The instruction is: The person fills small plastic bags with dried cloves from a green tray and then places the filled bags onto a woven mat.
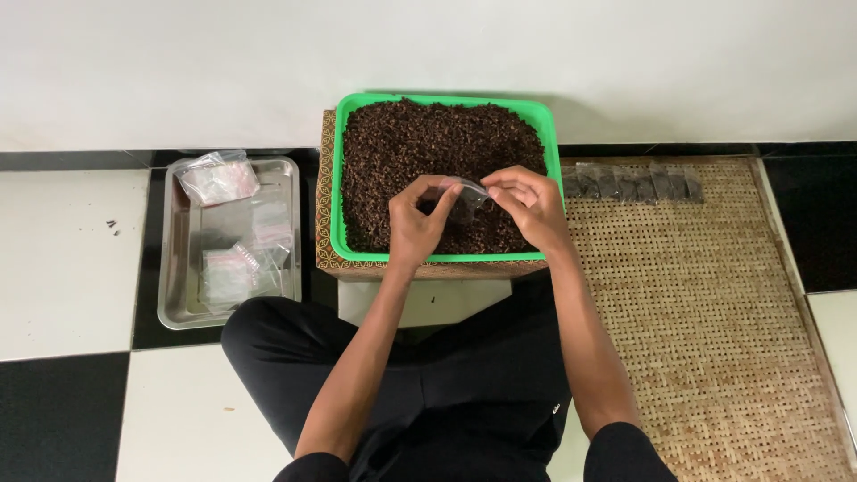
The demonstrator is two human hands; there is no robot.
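Both hands — left hand (418,217), right hand (529,203) — pinch one small clear bag (465,198) over the green tray (337,207) of cloves (402,143). Filled packets (632,183) already line the woven mat (705,303); empty bags (234,234) wait in the steel tray (175,286) — plenty left.

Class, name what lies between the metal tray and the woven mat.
In the head view, the green tray of dark bits sits between the metal tray and woven mat.

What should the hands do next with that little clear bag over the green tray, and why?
Probably spread the mouth of the small clear bag: left hand and right hand both pinch it above the dark dried bits in the green tray, and it looks flat and unfilled.
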